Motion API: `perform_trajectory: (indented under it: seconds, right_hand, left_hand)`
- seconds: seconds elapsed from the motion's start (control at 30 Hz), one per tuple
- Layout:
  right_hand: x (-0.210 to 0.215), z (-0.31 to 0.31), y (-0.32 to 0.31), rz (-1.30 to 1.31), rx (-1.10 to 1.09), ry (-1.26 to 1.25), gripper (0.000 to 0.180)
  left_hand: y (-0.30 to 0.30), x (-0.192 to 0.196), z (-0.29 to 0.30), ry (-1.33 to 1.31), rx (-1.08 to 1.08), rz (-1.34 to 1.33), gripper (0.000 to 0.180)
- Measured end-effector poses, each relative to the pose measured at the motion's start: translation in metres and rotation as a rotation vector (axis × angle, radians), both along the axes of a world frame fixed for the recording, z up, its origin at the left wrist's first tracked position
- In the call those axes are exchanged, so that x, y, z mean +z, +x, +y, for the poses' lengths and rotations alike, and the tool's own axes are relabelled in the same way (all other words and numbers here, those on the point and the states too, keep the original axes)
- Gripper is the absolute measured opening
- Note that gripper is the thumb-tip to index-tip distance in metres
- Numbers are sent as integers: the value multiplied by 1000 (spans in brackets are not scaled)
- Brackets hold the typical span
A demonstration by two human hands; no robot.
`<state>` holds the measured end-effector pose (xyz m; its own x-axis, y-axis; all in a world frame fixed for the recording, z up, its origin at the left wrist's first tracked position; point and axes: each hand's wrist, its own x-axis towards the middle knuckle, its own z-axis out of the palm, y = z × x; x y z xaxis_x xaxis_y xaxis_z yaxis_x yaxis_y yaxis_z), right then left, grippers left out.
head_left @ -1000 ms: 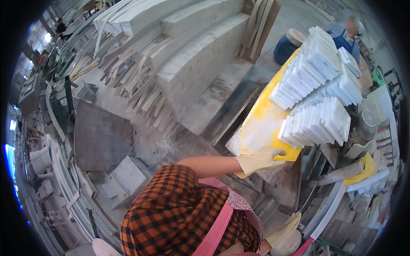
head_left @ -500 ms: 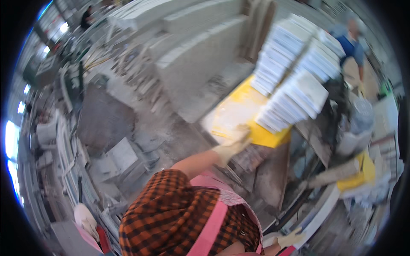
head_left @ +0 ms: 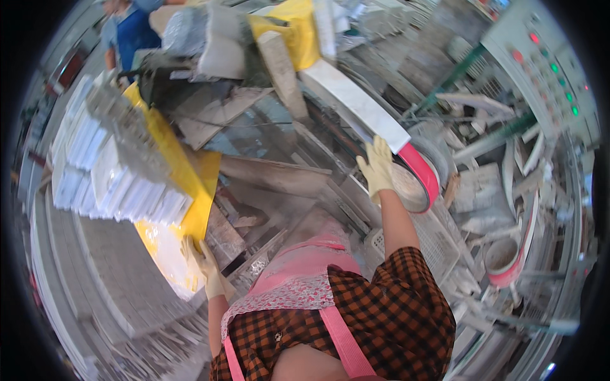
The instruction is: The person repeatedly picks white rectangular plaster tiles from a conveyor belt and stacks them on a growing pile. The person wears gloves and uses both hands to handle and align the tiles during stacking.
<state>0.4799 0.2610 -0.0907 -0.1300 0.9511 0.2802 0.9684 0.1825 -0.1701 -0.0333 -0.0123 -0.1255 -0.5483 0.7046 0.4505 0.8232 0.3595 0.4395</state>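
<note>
My left hand [head_left: 202, 263], in a cream glove, rests at the edge of a yellow sheet [head_left: 206, 174] with its fingers stretched out. On that sheet stand stacks of white slabs [head_left: 136, 181], tilted in this view. My right hand [head_left: 379, 168], gloved the same, is held out with spread fingers and grips nothing. It is beside a long narrow white band [head_left: 362, 105] whose near end curves round in pink-red [head_left: 420, 174]. Whether the right fingertips touch the band I cannot tell.
A person in a blue apron [head_left: 138, 38] stands at the far left. A control panel [head_left: 546, 70] with red and green lights is at upper right. Broken slab pieces [head_left: 483, 197], a white plastic crate [head_left: 432, 244] and a second pink-rimmed round end [head_left: 505, 263] lie to the right.
The view has swung right, shifting the slab stacks to the left side. My right hand has reached forward beside the pink-ended band. My left hand remains at the yellow sheet.
</note>
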Motion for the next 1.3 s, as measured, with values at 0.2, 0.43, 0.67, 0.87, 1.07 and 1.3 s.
perform_trajectory:
  seconds: [0.2, 0.43, 0.67, 0.87, 1.07, 1.3]
  right_hand:
    - [7, -28, 29, 281, -96, 116, 54]
    - [-16, -80, 103, 420, -630, 44, 37]
    - [-27, -131, 109, 554, -631, 343, 35]
    - [-11, -160, 118, 602, -681, 347, 32]
    - [-3, -159, 119, 672, -671, 286, 35]
    - [1, -108, 102, 624, -507, 248, 38]
  left_hand:
    - [-6, -4, -1, 48, -51, -70, 46]
    - [-39, -36, 1, 273, -232, 117, 36]
    - [-12, 2, 60, 151, -331, 92, 35]
    - [41, 43, 110, -23, -741, 174, 36]
    - [30, 18, 130, -154, -810, 184, 23]
    - [46, 15, 136, -274, -625, 338, 20]
